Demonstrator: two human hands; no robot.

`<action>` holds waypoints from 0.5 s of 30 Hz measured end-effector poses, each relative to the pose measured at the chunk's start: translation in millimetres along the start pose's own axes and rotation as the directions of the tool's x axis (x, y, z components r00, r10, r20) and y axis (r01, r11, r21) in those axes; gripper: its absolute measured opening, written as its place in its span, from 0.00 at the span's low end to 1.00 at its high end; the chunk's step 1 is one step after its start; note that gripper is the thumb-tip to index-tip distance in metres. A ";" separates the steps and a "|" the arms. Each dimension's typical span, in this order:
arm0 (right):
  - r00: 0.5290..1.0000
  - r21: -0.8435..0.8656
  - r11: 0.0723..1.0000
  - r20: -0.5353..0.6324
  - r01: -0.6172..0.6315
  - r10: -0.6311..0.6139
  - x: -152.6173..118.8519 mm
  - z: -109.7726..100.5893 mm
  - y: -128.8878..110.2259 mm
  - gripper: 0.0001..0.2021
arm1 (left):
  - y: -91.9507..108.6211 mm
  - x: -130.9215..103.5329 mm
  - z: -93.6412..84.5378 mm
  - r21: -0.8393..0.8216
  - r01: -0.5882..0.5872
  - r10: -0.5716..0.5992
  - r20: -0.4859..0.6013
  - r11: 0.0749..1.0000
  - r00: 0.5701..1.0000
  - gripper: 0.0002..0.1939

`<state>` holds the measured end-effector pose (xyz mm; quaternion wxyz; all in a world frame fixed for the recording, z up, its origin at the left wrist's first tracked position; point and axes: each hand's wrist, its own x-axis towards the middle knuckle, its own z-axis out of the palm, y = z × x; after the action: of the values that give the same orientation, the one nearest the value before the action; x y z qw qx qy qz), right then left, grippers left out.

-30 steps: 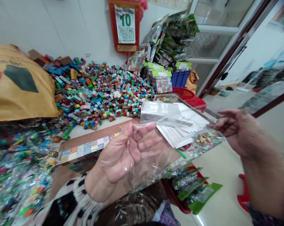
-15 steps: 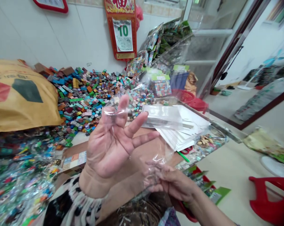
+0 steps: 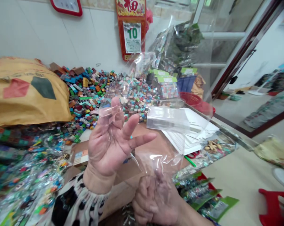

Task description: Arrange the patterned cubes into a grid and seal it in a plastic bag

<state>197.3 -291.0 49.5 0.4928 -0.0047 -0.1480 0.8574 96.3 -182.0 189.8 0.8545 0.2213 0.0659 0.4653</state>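
Observation:
A large sheet of clear plastic film, seemingly a bag (image 3: 171,157), stretches between my hands and spreads up to the right. My left hand (image 3: 110,147) is raised, palm toward me, above the brown cardboard (image 3: 153,142). Its thumb and index finger pinch the film, while the other fingers stand apart. Lower and nearer to me, my right hand (image 3: 153,197) is closed in a fist on the lower part of the film. Beyond the hands, a stack of clear plastic packets (image 3: 167,118) lies on white cards (image 3: 198,125). Glare hides the film's exact edges.
Small coloured blocks (image 3: 95,91) lie heaped along the wall beside a yellow sack (image 3: 26,97). Filled clear packets (image 3: 26,179) cover the left side. A red basket (image 3: 191,99), a green pen (image 3: 190,160) and a red stool (image 3: 271,204) are to the right.
My right hand has moved down and left and has closed into a fist on the film. My left hand keeps its pinch. The view has shifted slightly left.

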 end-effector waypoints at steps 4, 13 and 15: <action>0.996 0.060 0.995 -0.021 0.084 -0.082 -1.2 15.0 -5.7 0.29 | 9.5 -3.5 -5.3 -0.016 -0.023 0.022 -0.060 1.000 0.998 0.17; 0.922 0.122 0.939 -0.269 0.321 -0.280 5.4 28.6 -35.4 0.16 | 27.0 -18.7 -30.0 -0.039 0.123 -0.128 -0.211 0.992 0.969 0.20; 0.902 0.120 0.926 -0.302 0.357 -0.308 6.3 35.0 -44.8 0.15 | 34.7 -26.0 -37.1 -0.013 0.166 -0.166 -0.163 0.986 0.973 0.18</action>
<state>226.5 -273.3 95.4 0.6465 -0.0567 -0.0012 0.7608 43.4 -175.4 169.4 0.8820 0.1764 0.1542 0.4089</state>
